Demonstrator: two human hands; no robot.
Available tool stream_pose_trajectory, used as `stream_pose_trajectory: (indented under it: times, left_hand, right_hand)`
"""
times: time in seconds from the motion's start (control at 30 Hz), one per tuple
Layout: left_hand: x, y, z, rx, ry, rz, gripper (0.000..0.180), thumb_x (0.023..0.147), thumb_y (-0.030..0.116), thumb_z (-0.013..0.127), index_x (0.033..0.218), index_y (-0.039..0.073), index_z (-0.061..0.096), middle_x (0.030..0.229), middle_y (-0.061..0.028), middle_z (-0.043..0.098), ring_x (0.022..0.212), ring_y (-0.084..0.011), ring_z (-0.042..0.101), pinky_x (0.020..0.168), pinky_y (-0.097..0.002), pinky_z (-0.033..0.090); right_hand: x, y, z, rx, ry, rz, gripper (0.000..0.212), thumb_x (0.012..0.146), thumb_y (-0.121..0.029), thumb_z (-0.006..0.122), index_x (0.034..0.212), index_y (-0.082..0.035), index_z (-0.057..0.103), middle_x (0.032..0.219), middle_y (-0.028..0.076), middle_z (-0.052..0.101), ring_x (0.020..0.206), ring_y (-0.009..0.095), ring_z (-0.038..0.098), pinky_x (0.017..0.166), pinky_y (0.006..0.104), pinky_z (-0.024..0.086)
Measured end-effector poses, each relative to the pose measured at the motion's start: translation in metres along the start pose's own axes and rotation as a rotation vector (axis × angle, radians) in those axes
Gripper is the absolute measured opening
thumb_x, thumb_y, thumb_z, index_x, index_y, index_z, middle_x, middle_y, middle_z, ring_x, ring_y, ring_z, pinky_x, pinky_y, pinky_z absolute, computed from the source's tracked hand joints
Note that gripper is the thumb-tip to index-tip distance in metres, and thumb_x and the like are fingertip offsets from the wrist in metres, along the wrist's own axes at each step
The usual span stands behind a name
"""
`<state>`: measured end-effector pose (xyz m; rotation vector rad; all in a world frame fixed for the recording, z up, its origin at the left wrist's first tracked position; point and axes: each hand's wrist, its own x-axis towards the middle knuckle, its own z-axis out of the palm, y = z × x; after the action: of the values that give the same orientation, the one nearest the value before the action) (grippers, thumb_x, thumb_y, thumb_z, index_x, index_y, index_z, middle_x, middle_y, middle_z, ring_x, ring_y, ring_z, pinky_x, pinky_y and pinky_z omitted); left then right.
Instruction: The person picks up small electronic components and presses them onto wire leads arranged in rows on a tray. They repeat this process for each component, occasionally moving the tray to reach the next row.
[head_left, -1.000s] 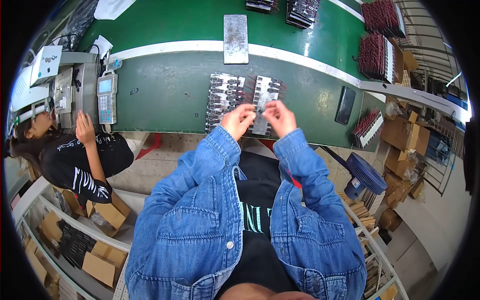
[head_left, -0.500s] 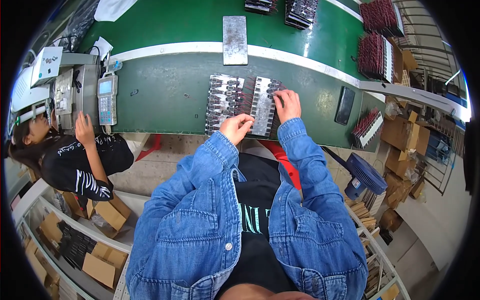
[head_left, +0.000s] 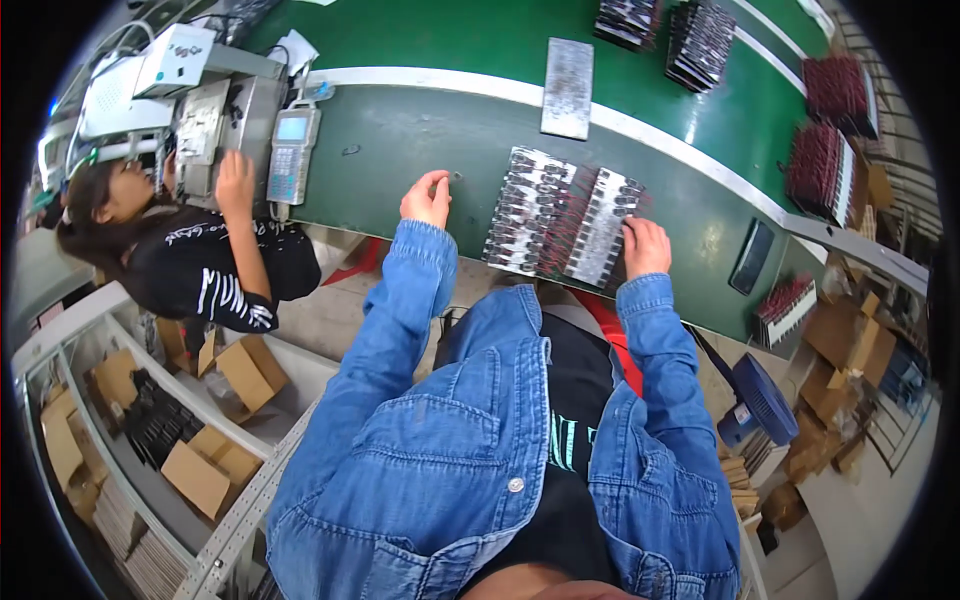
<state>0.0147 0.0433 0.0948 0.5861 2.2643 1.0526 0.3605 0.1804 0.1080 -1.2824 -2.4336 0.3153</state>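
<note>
On the dark green worktop lie two silver plates lined with small black parts, the left plate [head_left: 530, 200] and the right plate [head_left: 600, 232], with thin dark red wires [head_left: 563, 232] bunched between them. My right hand [head_left: 647, 248] is at the right plate's outer edge, fingers bent and drawn together against the black parts; what they pinch is hidden. Away from the plates, my left hand [head_left: 427, 202] hovers over the worktop, fingers curved with a gap between thumb and forefinger. Close to its fingertips lies a tiny dark piece [head_left: 457, 176].
A bare metal plate [head_left: 567, 90] lies behind, across the white strip. Wired stacks [head_left: 700, 45] stand farther back and right. A phone [head_left: 752, 256] lies at right, a handheld keypad device [head_left: 292, 155] at left. A co-worker [head_left: 190, 255] sits left; a blue fan [head_left: 757, 398] stands right.
My left hand has left the plates and moved left toward the tiny dark piece. My right hand stays by the right plate's edge. The view has shifted, so the bench appears farther right.
</note>
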Motion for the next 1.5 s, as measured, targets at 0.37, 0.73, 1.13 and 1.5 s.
stream_pose_trajectory:
  times: [0.37,0.73,1.13,1.5]
  left_hand:
    - [0.038,-0.029,-0.010,0.500,-0.159,0.564,0.021,0.081,0.020,0.066,0.102,0.016,0.067,0.101,-0.0063,0.062,0.088,-0.0278,0.063,0.077,-0.0364,0.052]
    - [0.098,-0.056,-0.071,0.607,0.641,0.529,0.017,0.082,0.013,0.061,0.098,0.008,0.066,0.105,-0.0103,0.062,0.097,-0.0303,0.058,0.079,-0.0423,0.051]
    - [0.151,-0.067,-0.117,0.941,-0.019,0.359,0.015,0.074,0.008,0.060,0.088,0.003,0.058,0.096,-0.0222,0.059,0.092,-0.0411,0.057,0.081,-0.0490,0.047]
    - [0.090,-0.010,-0.073,0.747,-0.054,0.462,0.019,0.081,0.012,0.061,0.100,0.010,0.066,0.095,-0.0158,0.063,0.091,-0.0345,0.062,0.079,-0.0437,0.051]
  right_hand:
    - [0.008,-0.008,0.003,0.094,-0.135,0.114,0.012,0.079,-0.010,0.065,0.088,-0.007,0.060,0.088,0.008,0.060,0.087,0.030,0.056,0.076,0.0389,0.047]
    - [-0.010,-0.021,-0.032,0.233,0.091,0.169,0.010,0.085,-0.009,0.065,0.093,-0.005,0.062,0.088,0.007,0.063,0.082,0.020,0.060,0.077,0.0309,0.048]
    - [-0.011,-0.072,-0.029,0.792,-0.080,0.410,0.012,0.083,-0.004,0.066,0.094,-0.003,0.065,0.090,0.004,0.065,0.081,0.011,0.060,0.075,0.0252,0.048]
    - [-0.020,-0.078,-0.024,0.942,-0.144,0.534,0.010,0.083,-0.004,0.066,0.093,-0.002,0.065,0.089,0.004,0.065,0.079,0.010,0.060,0.073,0.0256,0.050]
